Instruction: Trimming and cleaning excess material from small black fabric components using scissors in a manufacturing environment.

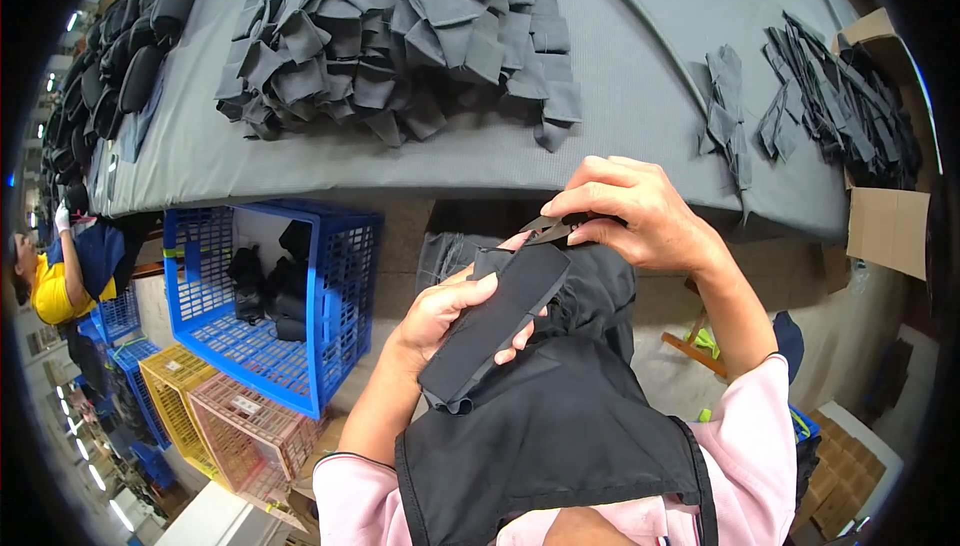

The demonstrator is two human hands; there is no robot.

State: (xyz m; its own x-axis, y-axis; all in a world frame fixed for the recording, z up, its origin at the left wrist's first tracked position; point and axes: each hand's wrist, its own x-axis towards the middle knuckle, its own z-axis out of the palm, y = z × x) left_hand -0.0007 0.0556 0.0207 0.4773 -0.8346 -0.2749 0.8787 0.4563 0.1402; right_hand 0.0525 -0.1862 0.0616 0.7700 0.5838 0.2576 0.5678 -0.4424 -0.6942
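Fabric piece: the long, flat black piece [495, 324] is held at an angle above the person's lap, in front of the bench [640, 151] and apart from it.
Left hand: its fingers grip the piece [432, 321], thumb pressed on the upper face, other fingertips wrapped round the far edge.
Right hand: its fingers close round a small metal tool [637, 214], probably thread snips [547, 234]; whether the blades are parted is too small to tell.
Upper end: the snips lie right by this end, close to the left fingers; the work looks like trimming.
Steadying: a firm thumb near the end being worked should stop the cloth from folding; the lower end can hang free.
Cutting: short nips with the tips, flat along the edge, would likely spare the stitching and the face.
Risk: fingertips behind the cloth are hard to see, so they are best drawn well back from the blades.
Black on black: loose ends would show poorly against the apron [550, 431]; tilting the piece toward the light could help.
Bench pile: grey-black cloth pieces [390, 56] lie heaped beyond the hands.
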